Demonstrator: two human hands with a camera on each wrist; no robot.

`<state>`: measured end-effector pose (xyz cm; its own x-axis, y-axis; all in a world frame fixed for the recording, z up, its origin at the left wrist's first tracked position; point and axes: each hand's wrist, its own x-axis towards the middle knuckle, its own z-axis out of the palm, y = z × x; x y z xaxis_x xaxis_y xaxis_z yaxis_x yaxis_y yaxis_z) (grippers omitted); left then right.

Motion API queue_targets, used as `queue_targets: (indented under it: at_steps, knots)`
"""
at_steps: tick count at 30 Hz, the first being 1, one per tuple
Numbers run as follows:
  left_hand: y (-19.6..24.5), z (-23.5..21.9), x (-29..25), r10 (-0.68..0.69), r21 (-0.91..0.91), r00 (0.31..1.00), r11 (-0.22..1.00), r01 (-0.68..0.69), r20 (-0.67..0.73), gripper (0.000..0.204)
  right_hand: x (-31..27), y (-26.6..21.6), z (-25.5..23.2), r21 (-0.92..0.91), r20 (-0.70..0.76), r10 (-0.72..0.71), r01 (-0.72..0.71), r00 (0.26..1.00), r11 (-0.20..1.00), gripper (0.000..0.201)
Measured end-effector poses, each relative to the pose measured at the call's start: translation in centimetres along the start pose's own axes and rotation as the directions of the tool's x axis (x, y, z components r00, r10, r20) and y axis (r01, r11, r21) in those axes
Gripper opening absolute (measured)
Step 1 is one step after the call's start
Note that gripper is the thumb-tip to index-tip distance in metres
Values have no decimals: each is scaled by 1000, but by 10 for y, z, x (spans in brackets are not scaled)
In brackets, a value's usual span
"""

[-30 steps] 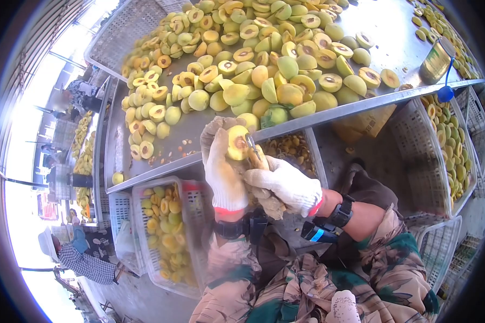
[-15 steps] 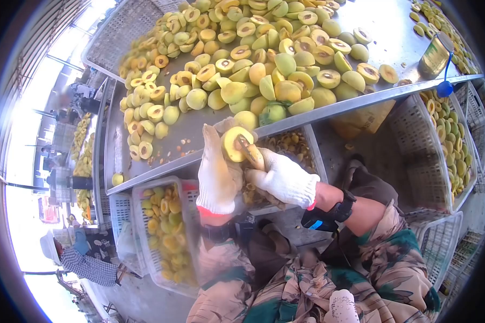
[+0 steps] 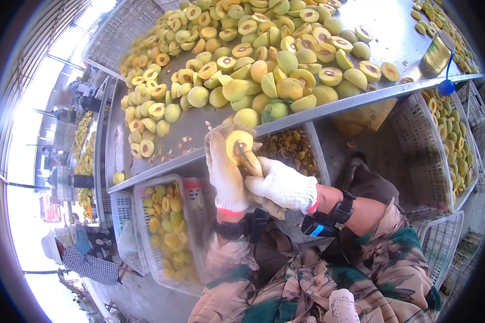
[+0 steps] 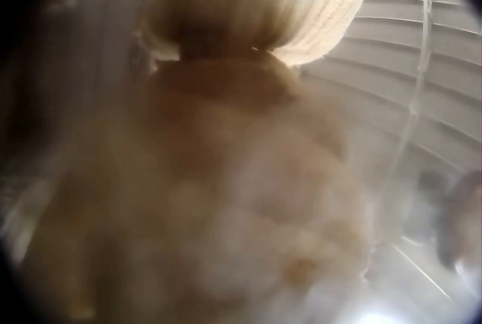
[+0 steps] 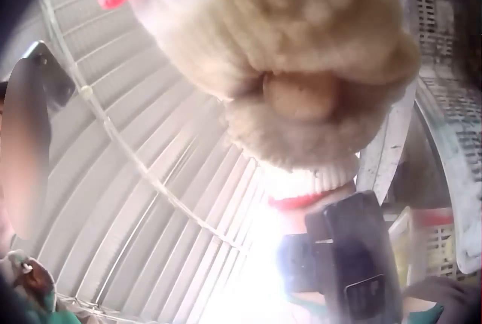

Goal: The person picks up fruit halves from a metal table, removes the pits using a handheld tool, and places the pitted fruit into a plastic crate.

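In the head view my left hand (image 3: 225,175), in a white knit glove, holds a yellow peach half (image 3: 233,141) with its cut face and brown hollow upward. My right hand (image 3: 285,185), gloved too, grips a small wooden-handled tool (image 3: 255,167), its thin metal end at the brown centre of the fruit. From the right wrist, the rounded butt of the handle (image 5: 301,96) shows between the folds of the soiled glove (image 5: 316,22). Much of the left wrist view is blurred, with the ribbed glove (image 4: 263,7) at its top.
Beyond my hands, a metal table (image 3: 191,126) carries a heap of halved peaches (image 3: 242,51). A can (image 3: 436,56) stands near its right edge. Below are a crate of peach halves (image 3: 170,229), a bin of brown pits (image 3: 293,151) and another crate (image 3: 423,156) at right.
The tool's metal end has moved from the fruit's right side onto its brown centre. The left hand shifted left, then back right, turning the cut face slightly.
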<state>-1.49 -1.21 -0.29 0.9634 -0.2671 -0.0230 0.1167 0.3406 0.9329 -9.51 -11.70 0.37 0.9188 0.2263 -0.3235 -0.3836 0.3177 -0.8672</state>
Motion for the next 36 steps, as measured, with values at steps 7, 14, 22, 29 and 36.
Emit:
queue_targets:
  at_steps: [7, 14, 22, 29, 36]
  knots:
    - [2, -2, 3, -84, 98, 995, 991, 90, -61, 54, -4, -1, -8, 87, 153, 151, -166, 977, 982, 21]
    - [3, -4, 0, -118, 171, 989, 976, 133, -94, 53, -5, -5, -1, -128, 62, 118, -109, 991, 986, 16]
    - [8, -9, 4, -341, -31, 940, 940, 341, 0, 50, 0, 7, -7, 218, 263, 142, -202, 954, 955, 17]
    - [18, -9, -1, -456, -199, 889, 869, 454, 37, 47, 1, 16, -12, 494, 521, 90, -386, 849, 779, 17]
    - [21, -42, -3, -69, 283, 973, 950, 131, -222, 53, -5, 5, -12, 210, 394, 144, -241, 908, 948, 20]
